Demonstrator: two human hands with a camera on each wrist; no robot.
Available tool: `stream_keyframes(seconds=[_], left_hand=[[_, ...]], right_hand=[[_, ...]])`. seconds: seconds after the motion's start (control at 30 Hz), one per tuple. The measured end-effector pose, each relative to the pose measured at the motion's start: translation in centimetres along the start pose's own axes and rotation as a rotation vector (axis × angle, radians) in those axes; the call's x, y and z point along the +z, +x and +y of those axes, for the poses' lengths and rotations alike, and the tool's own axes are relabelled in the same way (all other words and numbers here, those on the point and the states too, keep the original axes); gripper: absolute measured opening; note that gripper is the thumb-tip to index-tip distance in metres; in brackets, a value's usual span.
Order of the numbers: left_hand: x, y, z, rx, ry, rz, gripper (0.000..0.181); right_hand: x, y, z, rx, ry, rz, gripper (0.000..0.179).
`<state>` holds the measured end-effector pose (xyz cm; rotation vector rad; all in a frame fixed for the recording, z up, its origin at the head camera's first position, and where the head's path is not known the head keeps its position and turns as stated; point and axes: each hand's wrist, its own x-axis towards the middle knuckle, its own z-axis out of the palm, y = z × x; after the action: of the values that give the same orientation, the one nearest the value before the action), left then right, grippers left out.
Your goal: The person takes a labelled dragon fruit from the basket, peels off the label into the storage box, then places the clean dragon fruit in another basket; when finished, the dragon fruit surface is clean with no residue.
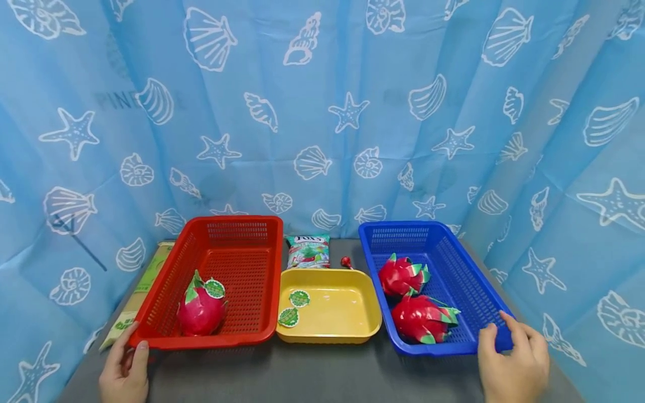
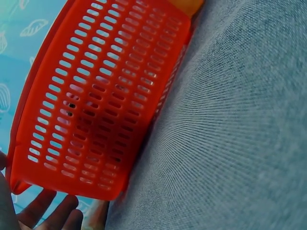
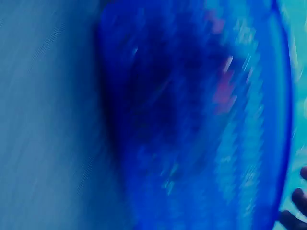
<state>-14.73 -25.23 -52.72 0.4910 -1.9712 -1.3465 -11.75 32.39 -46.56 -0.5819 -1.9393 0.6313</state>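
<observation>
A red plastic basket point(image 1: 242, 263) stands at left with one dragon fruit point(image 1: 200, 313) inside. My left hand point(image 1: 123, 369) holds its near left corner, thumb at the front and fingers at the side; in the left wrist view, fingers point(image 2: 39, 208) lie against the corner. At right stands a blue plastic basket point(image 1: 466, 280) containing two dragon fruits, one farther back point(image 1: 400, 275) and one nearer point(image 1: 423, 319). My right hand point(image 1: 516, 358) is at its near right corner, thumb and fingers spread around it. Motion blurs the right wrist view, and contact there is hard to judge.
Between the baskets sits a yellow tray point(image 1: 342, 308) with two green round labels point(image 1: 299, 298) at its left. Behind it are a Fox's candy bag point(image 1: 308, 252) and a small red wrapped piece point(image 1: 346, 261). Green-and-tan packaging point(image 1: 146, 285) lies left of the red basket. A blue curtain point(image 1: 322, 112) encloses the table.
</observation>
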Motion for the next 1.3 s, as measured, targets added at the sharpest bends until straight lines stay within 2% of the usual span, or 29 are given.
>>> stream_keyframes(seconds=[0.07,0.33,0.57,0.83,0.97,1.17,1.3], left_hand=[[0.1,0.0,0.0,-0.002,-0.002,-0.01,0.044],[0.2,-0.2,0.1,-0.011,0.0,-0.019,0.045],[0.2,-0.2,0.2,0.002,-0.033,-0.015,0.045],[0.3,-0.4,0.1,0.012,-0.025,-0.009,0.045],[0.3,-0.4,0.0,0.018,-0.011,-0.017,0.046],[0.1,-0.5,-0.1,0.018,0.003,-0.026,0.046],[0.1,-0.5,-0.1,0.018,-0.009,-0.029,0.046]], right_hand=[[0.1,0.0,-1.4,-0.076,0.054,-0.013,0.029],[1.0,-0.3,-7.5,-0.178,0.249,-0.232,0.025],[3.0,-0.8,-11.3,-0.315,0.396,-0.366,0.027],[5.3,-2.1,-15.0,-0.361,0.592,-0.536,0.03],[6.7,-2.8,-16.9,-0.362,0.63,-0.632,0.032],[8.9,-3.4,-20.2,-0.444,0.693,-0.715,0.026],[10.3,-3.9,-22.6,-0.471,0.719,-0.786,0.022]])
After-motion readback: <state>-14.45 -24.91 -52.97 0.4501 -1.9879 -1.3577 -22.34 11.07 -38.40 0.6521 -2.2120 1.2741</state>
